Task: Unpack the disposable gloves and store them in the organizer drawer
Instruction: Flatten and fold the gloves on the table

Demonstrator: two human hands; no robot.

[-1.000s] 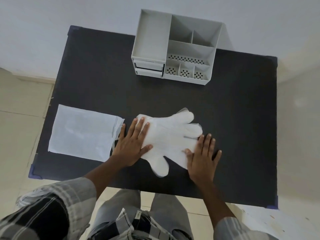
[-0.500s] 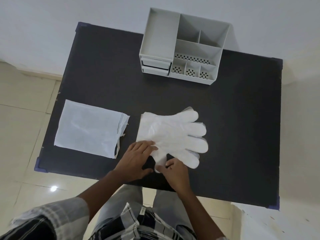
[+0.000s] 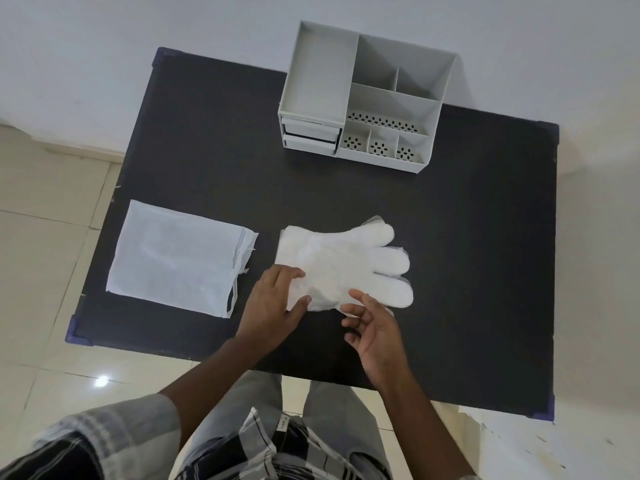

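Observation:
A stack of white translucent disposable gloves (image 3: 349, 261) lies flat on the black table (image 3: 485, 237), fingers pointing right. My left hand (image 3: 273, 303) pinches the stack's near left edge between thumb and fingers. Just right of it, my right hand (image 3: 375, 329) hovers by the stack's near edge with its fingers spread and nothing in it. The grey organizer (image 3: 363, 95) stands at the table's far edge. Its two small drawers (image 3: 310, 135) at the lower left front are shut.
The flat white packaging bag (image 3: 176, 258) lies on the left part of the table, its mouth facing the gloves. The table's near edge runs just below my hands. Beige tiled floor lies to the left, a white wall behind the organizer.
Both hands left the top of the stack and came to its near edge. The glove thumb that stuck out toward me is now folded in. The right hand has since drawn back and spread.

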